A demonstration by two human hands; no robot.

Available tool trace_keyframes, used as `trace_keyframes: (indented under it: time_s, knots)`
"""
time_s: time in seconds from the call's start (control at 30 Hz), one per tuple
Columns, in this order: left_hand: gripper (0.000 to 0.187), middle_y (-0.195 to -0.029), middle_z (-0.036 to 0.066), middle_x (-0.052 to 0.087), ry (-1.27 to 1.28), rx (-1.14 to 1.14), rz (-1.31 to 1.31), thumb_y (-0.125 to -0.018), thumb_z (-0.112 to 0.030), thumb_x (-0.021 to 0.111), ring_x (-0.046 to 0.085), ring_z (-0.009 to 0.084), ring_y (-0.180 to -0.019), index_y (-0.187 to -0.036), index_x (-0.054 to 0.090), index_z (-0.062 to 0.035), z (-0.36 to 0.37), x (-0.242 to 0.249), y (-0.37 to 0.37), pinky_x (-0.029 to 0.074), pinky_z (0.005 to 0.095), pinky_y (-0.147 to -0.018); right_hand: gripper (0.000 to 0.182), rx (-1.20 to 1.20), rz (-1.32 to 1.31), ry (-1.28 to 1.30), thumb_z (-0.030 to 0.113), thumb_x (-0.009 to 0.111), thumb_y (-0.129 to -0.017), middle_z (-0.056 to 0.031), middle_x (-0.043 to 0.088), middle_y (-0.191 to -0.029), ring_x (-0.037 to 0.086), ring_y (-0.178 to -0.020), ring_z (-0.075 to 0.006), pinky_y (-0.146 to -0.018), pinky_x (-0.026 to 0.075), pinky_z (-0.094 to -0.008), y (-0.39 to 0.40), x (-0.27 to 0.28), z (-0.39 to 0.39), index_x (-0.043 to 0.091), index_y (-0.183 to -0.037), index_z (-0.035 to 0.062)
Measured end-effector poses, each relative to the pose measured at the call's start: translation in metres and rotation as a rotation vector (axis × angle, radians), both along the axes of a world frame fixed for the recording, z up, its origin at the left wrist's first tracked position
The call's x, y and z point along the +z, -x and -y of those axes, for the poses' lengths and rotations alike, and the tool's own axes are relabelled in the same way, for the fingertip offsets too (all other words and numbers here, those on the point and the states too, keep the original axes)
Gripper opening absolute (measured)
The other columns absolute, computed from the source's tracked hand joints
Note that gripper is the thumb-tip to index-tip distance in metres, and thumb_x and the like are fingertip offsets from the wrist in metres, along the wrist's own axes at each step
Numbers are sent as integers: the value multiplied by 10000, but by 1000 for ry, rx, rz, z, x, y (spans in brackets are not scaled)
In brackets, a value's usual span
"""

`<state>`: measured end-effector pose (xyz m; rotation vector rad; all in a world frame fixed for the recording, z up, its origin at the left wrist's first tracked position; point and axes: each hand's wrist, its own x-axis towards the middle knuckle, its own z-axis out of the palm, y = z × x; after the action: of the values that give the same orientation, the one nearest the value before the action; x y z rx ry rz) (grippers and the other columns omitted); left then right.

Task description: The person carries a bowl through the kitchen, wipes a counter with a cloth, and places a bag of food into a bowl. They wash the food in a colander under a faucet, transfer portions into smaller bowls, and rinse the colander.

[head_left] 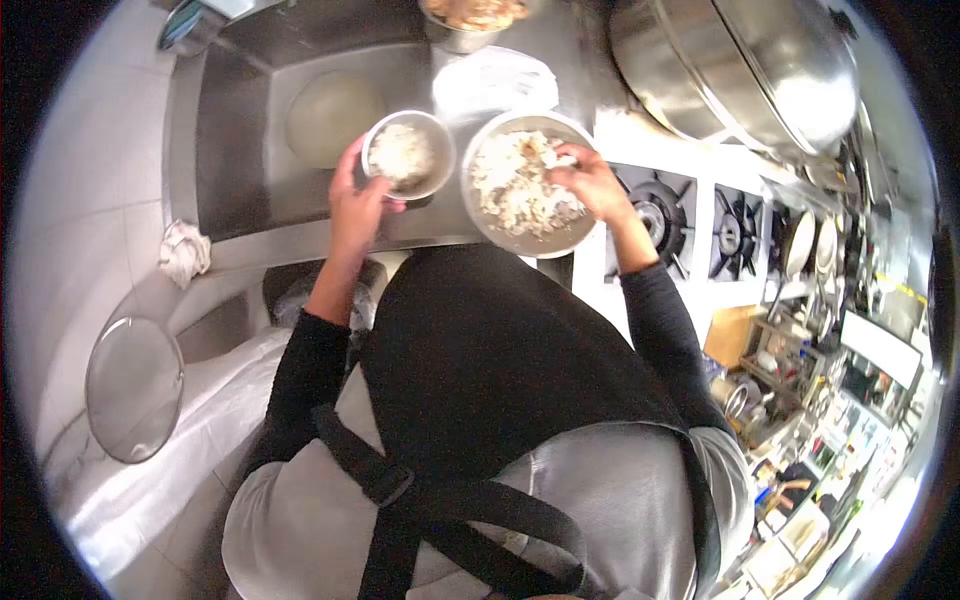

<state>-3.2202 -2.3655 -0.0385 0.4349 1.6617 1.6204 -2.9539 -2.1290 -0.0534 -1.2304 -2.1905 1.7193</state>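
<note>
My left hand is wrapped round the side of a small round bowl, its thumb near the rim. Pale crumbly food lies inside that bowl. Just to its right stands a larger round metal bowl with lumpy, whitish food of the same look. Over the right side of this larger bowl, my right hand has its fingers curled into the food, closed on some of it. The kind of food cannot be made out for certain.
A steel sink with a round pale shape in it lies to the left. Behind the bowls are a crumpled clear plastic bag and a container of brownish food. A big steel pot and gas burners stand on the right.
</note>
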Motion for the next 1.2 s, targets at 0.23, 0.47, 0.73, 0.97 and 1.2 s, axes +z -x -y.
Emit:
trace_keyframes:
  time_s: [0.23, 0.47, 0.73, 0.97, 1.2]
  knots:
    - [589, -1227, 149, 548, -55, -5, 16, -800, 82, 537, 668, 193, -702, -1363, 455, -72, -4, -5, -6, 587, 278, -529, 362, -183, -487, 724, -58, 643, -756, -98, 682, -959, 673, -811, -171, -738, 554, -298, 63, 70, 24, 597, -1106, 22]
    - [567, -1267, 141, 518, -44, 23, 86, -792, 61, 577, 671, 223, -823, -1333, 484, -81, -6, -2, -12, 594, 277, -532, 326, 150, -428, 759, 109, 636, -824, -136, 679, -950, 683, -807, -225, -723, 558, -328, 149, 64, 52, 596, -1137, 24]
    - [592, -1253, 138, 512, -15, 44, 58, -767, 51, 587, 658, 229, -824, -1333, 494, -94, 3, 12, -3, 591, 290, -528, 194, 542, -126, -649, 157, 680, -778, -190, 646, -946, 644, -860, -370, -761, 521, -444, 169, 73, 77, 681, -924, 30]
    - [602, -1217, 136, 556, 84, 15, 222, -757, 33, 539, 667, 220, -811, -1345, 477, -85, 1, 9, 3, 578, 279, -507, 161, 555, -221, -674, 124, 622, -773, -213, 659, -879, 659, -848, -376, -763, 525, -471, 152, 65, 67, 677, -895, 35]
    - [615, -1196, 111, 588, 33, 90, 166, -777, 24, 512, 666, 173, -716, -1382, 447, -69, 4, 7, 25, 565, 258, -507, 163, 535, 497, -521, 110, 570, -820, -197, 657, -978, 630, -956, -357, -818, 497, -463, -5, 25, 30, 639, -962, 67]
